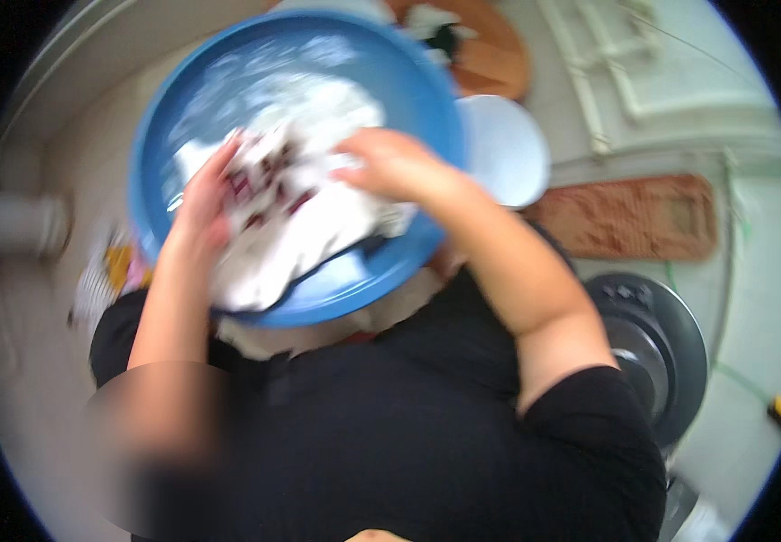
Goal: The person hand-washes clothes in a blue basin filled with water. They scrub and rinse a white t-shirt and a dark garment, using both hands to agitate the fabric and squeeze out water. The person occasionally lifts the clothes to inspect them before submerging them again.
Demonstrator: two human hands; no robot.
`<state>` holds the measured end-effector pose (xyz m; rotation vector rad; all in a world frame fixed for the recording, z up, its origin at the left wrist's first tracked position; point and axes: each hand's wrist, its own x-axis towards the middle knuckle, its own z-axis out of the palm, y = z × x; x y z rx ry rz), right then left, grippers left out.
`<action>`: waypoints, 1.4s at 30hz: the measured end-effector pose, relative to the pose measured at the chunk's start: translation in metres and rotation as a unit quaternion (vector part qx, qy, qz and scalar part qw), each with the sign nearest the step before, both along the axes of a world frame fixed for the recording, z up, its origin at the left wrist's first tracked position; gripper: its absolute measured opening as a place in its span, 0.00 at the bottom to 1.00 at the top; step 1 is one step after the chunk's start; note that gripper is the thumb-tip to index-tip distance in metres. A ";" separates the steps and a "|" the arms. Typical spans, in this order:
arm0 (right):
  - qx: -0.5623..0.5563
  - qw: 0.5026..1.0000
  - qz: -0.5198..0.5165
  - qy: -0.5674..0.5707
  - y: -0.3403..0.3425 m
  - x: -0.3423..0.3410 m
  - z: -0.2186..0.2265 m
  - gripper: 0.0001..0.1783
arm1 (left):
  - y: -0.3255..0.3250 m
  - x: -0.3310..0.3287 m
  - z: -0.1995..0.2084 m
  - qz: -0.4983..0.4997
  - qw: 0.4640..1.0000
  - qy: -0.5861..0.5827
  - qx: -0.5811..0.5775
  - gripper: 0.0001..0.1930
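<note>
A wide blue basin [449,117] holds water and a wet white garment [273,239] with a dark red print. Bunched cloth at its printed part is gripped by my left hand [202,200], fingers on the far side and thumb nearer me. My right hand [388,163] is over the right part of the garment, its fingers curled and a bit of white cloth between them and the thumb; motion blurs the fingertips. One end of the garment drapes toward the basin's near rim, with a dark strip along its edge.
Right of the basin sit a white round bowl [508,149], a reddish-brown rectangular mat or board [630,217] and a dark round basin [684,352]. Behind stands a brown round tub [499,54]. Colourful cloth [119,266] and a white cylindrical container [20,224] are at the left.
</note>
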<state>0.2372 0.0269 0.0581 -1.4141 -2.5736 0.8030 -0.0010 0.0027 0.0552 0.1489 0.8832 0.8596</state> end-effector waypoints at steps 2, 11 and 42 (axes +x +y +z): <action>0.069 0.997 0.006 0.038 0.005 0.003 0.008 0.17 | -0.009 0.017 0.013 0.002 0.992 0.096 0.085 0.15; 0.280 0.894 -0.259 0.233 0.060 0.138 0.063 0.15 | -0.041 0.058 -0.005 -0.064 0.984 0.036 0.165 0.16; 0.201 0.794 -0.361 0.446 0.007 0.244 0.170 0.12 | -0.047 0.025 0.021 0.028 0.996 0.005 -0.083 0.22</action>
